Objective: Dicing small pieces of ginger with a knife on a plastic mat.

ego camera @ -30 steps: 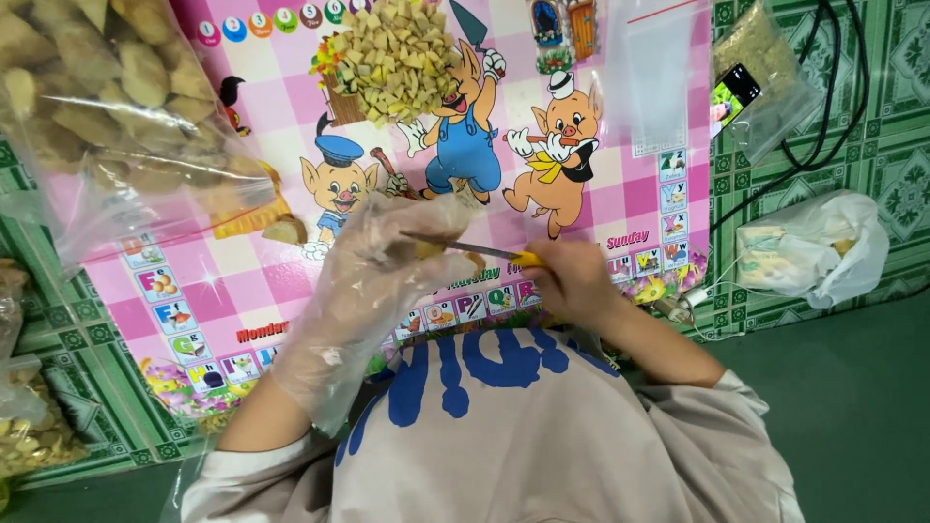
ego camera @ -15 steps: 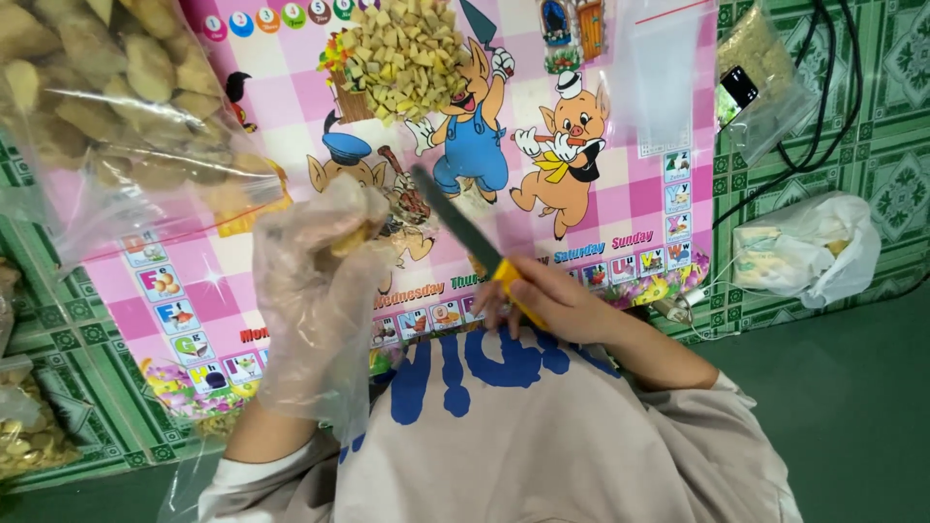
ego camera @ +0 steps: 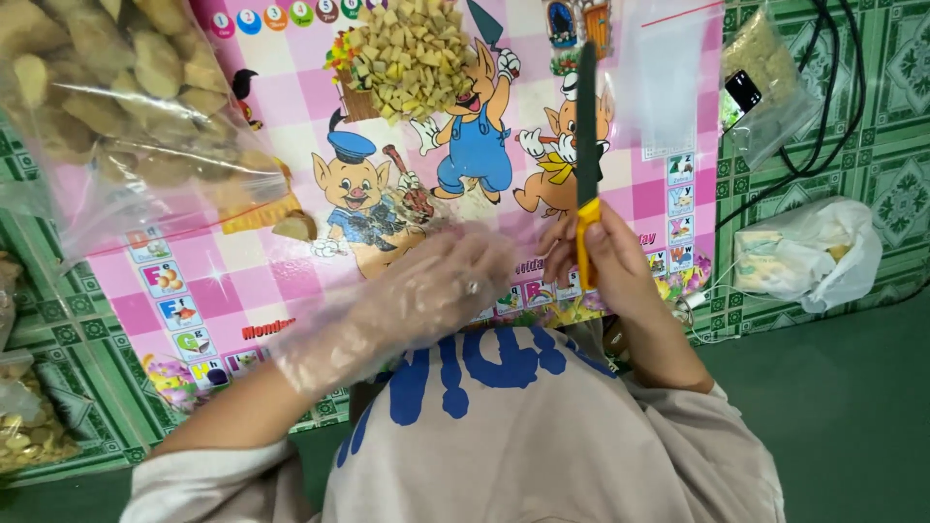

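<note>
As laid out from the left: clear plastic bag (ego camera: 116, 107) of pale whole tubers, mouth open onto the pink cartoon mat (ego camera: 194, 291), one cut chunk (ego camera: 293, 226) lying at its lip.

Left hand (ego camera: 426, 291): in a thin clear glove, low over the mat's middle, fingers loosely curled. Whether it holds anything cannot be told.

Heap of diced tuber (ego camera: 412, 53): at the mat's far edge, well apart from both hands.

Knife (ego camera: 586, 145): yellow handle, dark narrow blade pointing away from the person. Likely light and stiff, with a sharp edge; best taken by the handle only, as the right hand (ego camera: 605, 257) does, clenched round it.

Crumpled white bag (ego camera: 809, 254): on green floor tiles, far right.

Change from half a second earlier: the blade lay slanted across the gloved hand, which pinched a piece. Now it stands clear, swung towards the heap, and the hands have parted.
</note>
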